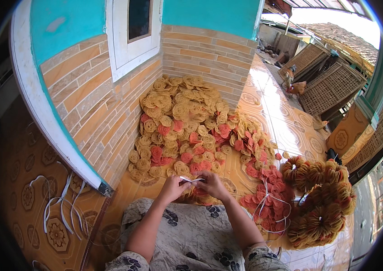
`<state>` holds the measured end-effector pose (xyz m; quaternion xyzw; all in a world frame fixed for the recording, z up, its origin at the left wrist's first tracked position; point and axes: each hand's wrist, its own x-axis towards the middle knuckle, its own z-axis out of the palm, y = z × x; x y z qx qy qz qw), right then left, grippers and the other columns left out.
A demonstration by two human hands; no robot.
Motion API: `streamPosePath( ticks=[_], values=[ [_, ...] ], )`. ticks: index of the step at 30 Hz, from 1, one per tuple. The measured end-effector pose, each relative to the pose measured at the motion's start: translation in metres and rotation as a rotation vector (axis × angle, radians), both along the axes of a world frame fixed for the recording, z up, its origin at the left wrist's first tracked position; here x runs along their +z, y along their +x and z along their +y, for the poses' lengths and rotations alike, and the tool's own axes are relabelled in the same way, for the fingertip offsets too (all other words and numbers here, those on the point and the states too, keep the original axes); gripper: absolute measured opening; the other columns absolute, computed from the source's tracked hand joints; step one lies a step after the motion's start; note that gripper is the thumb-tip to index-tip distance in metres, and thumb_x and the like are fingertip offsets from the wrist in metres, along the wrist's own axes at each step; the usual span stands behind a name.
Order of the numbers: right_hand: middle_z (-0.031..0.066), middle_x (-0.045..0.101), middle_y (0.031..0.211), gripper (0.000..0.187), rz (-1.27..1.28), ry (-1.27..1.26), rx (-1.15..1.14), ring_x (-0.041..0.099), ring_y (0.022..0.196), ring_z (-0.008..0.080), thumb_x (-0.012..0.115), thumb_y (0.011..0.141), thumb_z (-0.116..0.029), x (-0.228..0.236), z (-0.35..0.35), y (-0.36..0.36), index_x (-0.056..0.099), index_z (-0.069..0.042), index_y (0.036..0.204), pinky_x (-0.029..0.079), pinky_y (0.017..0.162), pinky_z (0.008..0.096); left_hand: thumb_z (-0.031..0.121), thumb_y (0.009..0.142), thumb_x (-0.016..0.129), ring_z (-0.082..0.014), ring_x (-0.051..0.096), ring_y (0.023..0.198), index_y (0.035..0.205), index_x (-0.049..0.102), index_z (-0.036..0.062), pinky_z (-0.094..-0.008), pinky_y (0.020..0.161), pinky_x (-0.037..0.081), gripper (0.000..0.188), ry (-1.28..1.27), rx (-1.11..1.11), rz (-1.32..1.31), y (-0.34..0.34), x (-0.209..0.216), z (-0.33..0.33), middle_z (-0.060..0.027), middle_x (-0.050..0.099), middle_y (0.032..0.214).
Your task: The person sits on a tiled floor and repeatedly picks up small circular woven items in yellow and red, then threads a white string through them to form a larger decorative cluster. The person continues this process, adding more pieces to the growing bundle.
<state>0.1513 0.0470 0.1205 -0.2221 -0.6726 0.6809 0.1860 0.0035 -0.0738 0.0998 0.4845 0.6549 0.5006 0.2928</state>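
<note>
My left hand and my right hand are close together above my lap, fingers pinched. Between them they hold a thin white strip, one end in each hand. Just below the hands, partly hidden by them, lie yellowish and red coiled discs. Beyond them spreads a big heap of round, lacy spiral discs, mostly pale yellow with pinkish-red ones mixed in. To the right of my right hand is a pile of red discs with a loose white strip lying over it.
Strung bundles of discs form a thick ring at the right. Loose white strips lie on the tiled floor at left. A brick-patterned wall bounds the heap. Chickens stand near woven bamboo panels at the far right.
</note>
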Motion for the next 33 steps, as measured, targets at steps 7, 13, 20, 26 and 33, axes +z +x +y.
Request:
streamPosePath(
  ticks=[7,13,20,26,33],
  values=[
    [-0.0002,0.064,0.073,0.015,-0.125,0.094,-0.125,0.053,0.057,0.0034,0.068,0.088,-0.013,-0.013,-0.001,0.001,0.07,0.0,0.096,0.045,0.049,0.0212,0.013,0.088,0.066,-0.0151,0.064,0.078,0.095,0.067,-0.0025,-0.0301,0.071,0.05,0.017,0.034,-0.056,0.175,-0.003,-0.015,0.011,-0.0128,0.069,0.086],
    [0.0044,0.065,0.071,0.012,-0.152,0.306,-0.23,0.054,0.054,0.0068,0.068,0.085,-0.009,-0.02,-0.004,0.002,0.07,0.0,0.093,0.042,0.046,0.0251,0.021,0.093,0.06,-0.0116,0.06,0.071,0.095,0.067,-0.0015,-0.0289,0.066,0.048,0.024,-0.006,-0.131,0.074,-0.007,-0.01,0.018,-0.0101,0.066,0.076],
    [0.0147,0.06,0.075,0.01,0.016,1.269,-0.14,0.06,0.07,0.0291,0.064,0.075,0.0,-0.021,-0.012,0.002,0.07,-0.002,0.083,0.048,0.06,0.0367,0.03,0.096,0.053,-0.0177,0.059,0.063,0.083,0.063,0.0018,-0.0327,0.062,0.044,0.033,-0.244,-0.163,0.171,-0.016,-0.013,0.051,-0.0078,0.063,0.069],
    [0.0053,0.055,0.065,0.018,-0.309,0.206,-0.093,0.05,0.052,0.015,0.067,0.085,-0.017,-0.005,0.013,0.008,0.062,0.0,0.081,0.038,0.048,0.0319,0.036,0.09,0.06,-0.0233,0.06,0.081,0.079,0.061,0.0106,-0.0424,0.08,0.039,0.028,0.121,0.163,0.645,0.007,0.009,0.032,-0.0025,0.063,0.08],
    [0.0023,0.055,0.067,0.022,-0.213,-0.285,-0.117,0.05,0.055,0.0095,0.068,0.088,-0.021,-0.024,0.028,0.009,0.058,-0.003,0.08,0.038,0.045,0.0235,0.029,0.09,0.058,-0.0247,0.059,0.081,0.083,0.064,0.0113,-0.0404,0.08,0.036,0.02,-0.042,0.081,0.724,0.027,0.011,0.015,-0.0031,0.064,0.083]
  ],
)
